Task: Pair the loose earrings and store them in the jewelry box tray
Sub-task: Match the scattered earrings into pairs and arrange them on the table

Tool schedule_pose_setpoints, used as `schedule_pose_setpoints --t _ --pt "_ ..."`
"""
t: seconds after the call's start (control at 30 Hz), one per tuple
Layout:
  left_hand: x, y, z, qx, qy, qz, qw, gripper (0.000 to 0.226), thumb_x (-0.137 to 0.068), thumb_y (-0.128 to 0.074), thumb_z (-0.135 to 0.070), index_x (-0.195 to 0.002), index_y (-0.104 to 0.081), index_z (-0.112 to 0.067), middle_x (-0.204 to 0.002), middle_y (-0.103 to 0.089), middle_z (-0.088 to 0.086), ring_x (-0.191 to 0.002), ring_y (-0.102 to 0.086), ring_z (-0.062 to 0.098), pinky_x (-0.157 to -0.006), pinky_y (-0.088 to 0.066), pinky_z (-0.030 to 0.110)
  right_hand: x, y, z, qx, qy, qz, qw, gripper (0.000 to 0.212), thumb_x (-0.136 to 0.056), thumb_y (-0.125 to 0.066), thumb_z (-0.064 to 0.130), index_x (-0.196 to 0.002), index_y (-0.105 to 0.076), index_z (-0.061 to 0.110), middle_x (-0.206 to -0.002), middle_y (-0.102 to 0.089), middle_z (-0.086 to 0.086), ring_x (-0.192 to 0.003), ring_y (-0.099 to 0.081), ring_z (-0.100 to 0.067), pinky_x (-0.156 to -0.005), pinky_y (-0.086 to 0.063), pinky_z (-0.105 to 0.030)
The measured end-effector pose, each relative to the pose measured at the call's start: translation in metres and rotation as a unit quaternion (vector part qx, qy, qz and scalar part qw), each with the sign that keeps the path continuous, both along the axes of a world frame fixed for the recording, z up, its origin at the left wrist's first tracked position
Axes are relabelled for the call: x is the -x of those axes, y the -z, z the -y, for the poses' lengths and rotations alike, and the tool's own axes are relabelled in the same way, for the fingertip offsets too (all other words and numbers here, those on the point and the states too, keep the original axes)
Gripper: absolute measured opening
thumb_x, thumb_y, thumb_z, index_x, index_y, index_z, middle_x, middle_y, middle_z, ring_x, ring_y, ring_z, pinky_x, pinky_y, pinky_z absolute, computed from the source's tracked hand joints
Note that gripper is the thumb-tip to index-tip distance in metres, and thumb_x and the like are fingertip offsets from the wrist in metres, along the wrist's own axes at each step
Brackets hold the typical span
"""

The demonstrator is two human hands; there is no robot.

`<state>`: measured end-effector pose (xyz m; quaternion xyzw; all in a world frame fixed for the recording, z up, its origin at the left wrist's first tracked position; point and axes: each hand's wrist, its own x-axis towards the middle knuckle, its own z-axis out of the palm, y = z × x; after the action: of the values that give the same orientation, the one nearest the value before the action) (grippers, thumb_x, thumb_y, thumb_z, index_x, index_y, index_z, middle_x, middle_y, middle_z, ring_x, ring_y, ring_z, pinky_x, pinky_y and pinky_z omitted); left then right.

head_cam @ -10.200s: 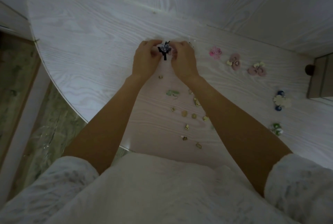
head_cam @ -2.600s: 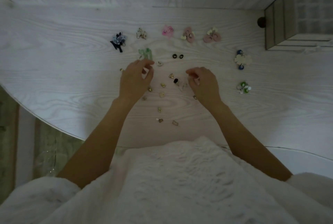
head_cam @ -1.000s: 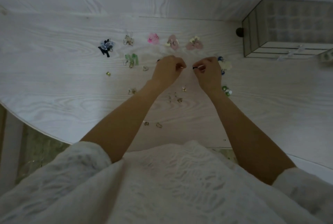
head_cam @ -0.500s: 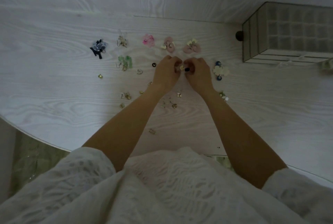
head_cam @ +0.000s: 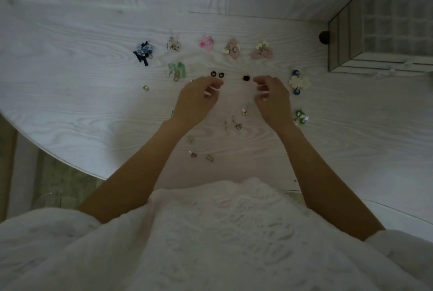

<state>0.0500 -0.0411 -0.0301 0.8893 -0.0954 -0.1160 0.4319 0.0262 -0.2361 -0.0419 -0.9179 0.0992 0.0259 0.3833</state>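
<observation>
My left hand [head_cam: 198,98] and my right hand [head_cam: 271,96] hover apart over the white table [head_cam: 70,94], fingers loosely curled, nothing visibly in them. A small black square earring [head_cam: 245,77] lies between them, just left of my right fingertips. A pair of black round studs [head_cam: 217,74] lies above my left hand. Paired earrings sit in a row behind: dark blue bow [head_cam: 143,51], gold drop [head_cam: 173,44], pink flower [head_cam: 206,42], two dusty-pink pairs [head_cam: 233,48]. The jewelry box [head_cam: 379,33] with its grid of compartments stands at the far right.
Green earrings [head_cam: 177,70] lie left of the studs. A cream-and-blue pair [head_cam: 298,82] and a green pair [head_cam: 301,117] lie right of my right hand. Several small gold earrings [head_cam: 238,126] are scattered near me. The table's curved edge runs at left.
Half a second ago my hands were pressed together around a small dark earring; now they have drawn apart and the black square earring lies on the table.
</observation>
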Motion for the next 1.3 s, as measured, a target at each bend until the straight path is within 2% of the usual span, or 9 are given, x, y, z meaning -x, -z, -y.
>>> schedule_pose_setpoints --t 0.17,0.27,0.4,0.57,0.73,0.87,1.03,1.13,1.3 --pt "0.027 0.01 -0.052 -0.096 -0.017 0.058 0.994 0.025 -0.086 -0.06 -0.012 -0.111 -0.063 -0.013 -0.104 -0.065 0.005 -0.096 -0.055 0.021 -0.078 -0.042 0.026 0.036 0.009 -0.006 0.063 -0.065 -0.027 0.996 0.034 -0.084 -0.056 0.004 -0.118 -0.058 0.009 -0.115 -0.054 -0.014 -0.095 -0.056 -0.024 -0.081 -0.043 -0.026" --pt "0.039 0.018 -0.064 -0.149 -0.039 0.032 0.988 0.032 -0.085 -0.06 -0.014 -0.117 -0.06 -0.012 -0.111 -0.061 0.009 -0.103 -0.05 0.027 -0.084 -0.039 0.03 0.044 0.016 -0.016 0.066 -0.074 -0.034 0.994 0.031 -0.085 -0.055 0.003 -0.116 -0.06 0.005 -0.115 -0.053 -0.016 -0.094 -0.057 -0.027 -0.081 -0.043 -0.026" --pt "0.046 0.025 -0.062 -0.146 -0.031 0.009 0.989 0.039 -0.083 -0.063 -0.015 -0.121 -0.057 -0.012 -0.117 -0.057 0.011 -0.107 -0.046 0.028 -0.089 -0.041 0.034 0.045 0.02 -0.038 0.08 -0.107 -0.035 0.99 0.023 -0.087 -0.052 0.002 -0.108 -0.064 0.002 -0.11 -0.056 -0.017 -0.096 -0.055 -0.028 -0.081 -0.039 -0.025" --pt "0.025 0.023 -0.042 -0.151 0.023 0.039 0.988 0.04 -0.085 -0.062 -0.02 -0.124 -0.054 -0.012 -0.12 -0.054 0.013 -0.111 -0.044 0.03 -0.091 -0.04 0.034 0.04 0.019 -0.054 0.092 -0.133 -0.033 0.986 0.024 -0.088 -0.049 0.002 -0.108 -0.064 0.002 -0.109 -0.057 -0.016 -0.099 -0.054 -0.028 -0.082 -0.035 -0.021" --pt "0.021 0.018 -0.019 -0.155 0.113 0.096 0.977 0.031 -0.079 -0.068 -0.023 -0.108 -0.062 -0.012 -0.106 -0.058 0.011 -0.099 -0.049 0.029 -0.087 -0.044 0.037 0.04 0.016 -0.047 0.119 -0.098 -0.034 0.987 0.017 -0.088 -0.053 0.006 -0.101 -0.064 0.006 -0.101 -0.06 -0.013 -0.093 -0.056 -0.025 -0.078 -0.04 -0.027" --pt "0.04 0.022 -0.004 -0.174 0.21 0.1 0.957 0.032 -0.075 -0.071 -0.031 -0.101 -0.062 -0.014 -0.102 -0.059 0.008 -0.097 -0.051 0.026 -0.092 -0.042 0.036 0.046 0.015 -0.032 0.142 -0.06 -0.04 0.987 0.018 -0.089 -0.051 0.008 -0.102 -0.062 0.006 -0.101 -0.06 -0.013 -0.094 -0.055 -0.027 -0.079 -0.042 -0.032" --pt "0.054 0.029 0.0 -0.171 0.191 0.09 0.962 0.019 -0.081 -0.066 -0.025 -0.097 -0.065 -0.015 -0.098 -0.06 0.009 -0.092 -0.052 0.027 -0.077 -0.043 0.035 0.057 0.018 -0.026 0.169 -0.053 -0.015 0.984 0.021 -0.085 -0.051 0.006 -0.102 -0.064 0.009 -0.104 -0.058 -0.013 -0.097 -0.051 -0.029 -0.08 -0.037 -0.029" --pt "0.057 0.029 -0.005 -0.152 0.182 0.093 0.967 0.014 -0.085 -0.062 -0.019 -0.097 -0.068 -0.015 -0.094 -0.063 0.01 -0.086 -0.056 0.028 -0.072 -0.047 0.036 0.054 0.017 -0.037 0.154 -0.125 -0.008 0.98 0.023 -0.086 -0.054 0.009 -0.106 -0.065 0.012 -0.106 -0.059 -0.011 -0.099 -0.049 -0.028 -0.081 -0.037 -0.026" --pt "0.064 0.028 -0.023 -0.175 0.141 0.156 0.962 0.014 -0.078 -0.067 -0.014 -0.092 -0.063 -0.013 -0.079 -0.069 0.003 -0.072 -0.061 0.025 -0.06 -0.036 0.022 0.046 0.016 -0.051 0.171 -0.201 0.003 0.965 0.018 -0.087 -0.059 0.02 -0.102 -0.068 0.015 -0.105 -0.06 -0.008 -0.097 -0.048 -0.027 -0.082 -0.037 -0.029"
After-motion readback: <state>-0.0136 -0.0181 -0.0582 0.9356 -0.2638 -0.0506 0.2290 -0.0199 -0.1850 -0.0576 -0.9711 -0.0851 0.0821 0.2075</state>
